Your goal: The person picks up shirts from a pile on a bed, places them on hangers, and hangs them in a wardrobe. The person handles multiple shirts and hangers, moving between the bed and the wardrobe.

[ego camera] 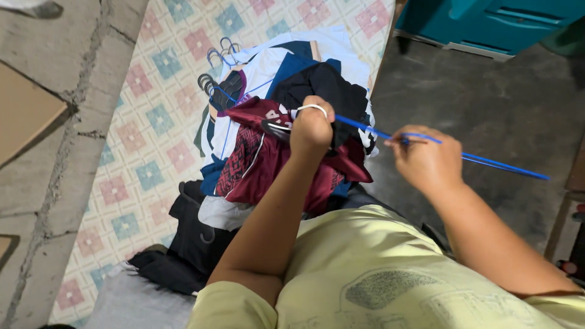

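Nearest the camera: yellow t-shirt [378, 268] of the wearer, both bare arms reaching forward over a pile of clothes.

Left hand [312, 127] is fisted, grip closed around the top of a hanger with a white hook [312, 108] looping over the knuckles; a maroon jersey [268, 158] hangs from that fist and drapes on the pile. Right hand [425, 159] pinches a thin blue rod [475, 159], grip closed on it near its middle; the rod runs from behind the left fist out to the right over the dark floor [487, 97]. Can't tell whether the rod's left end is attached to anything.

Below the jersey: black garments [195, 244] at the near edge, a grey one just beside them. Behind the fist: a dark top [323, 85], blue and white shirts [274, 67], all stacked touching. Several hanger hooks [222, 55] stick out at the far left of the pile.

All of it lies on a patterned sheet [152, 122] with pink and teal squares, grey concrete wall [55, 122] left of it. Far right corner: teal cabinet [487, 18].

Step in hand, my read: handling the hung jersey and rod together. The next move would need both grips kept firm, rod kept clear of the pile.
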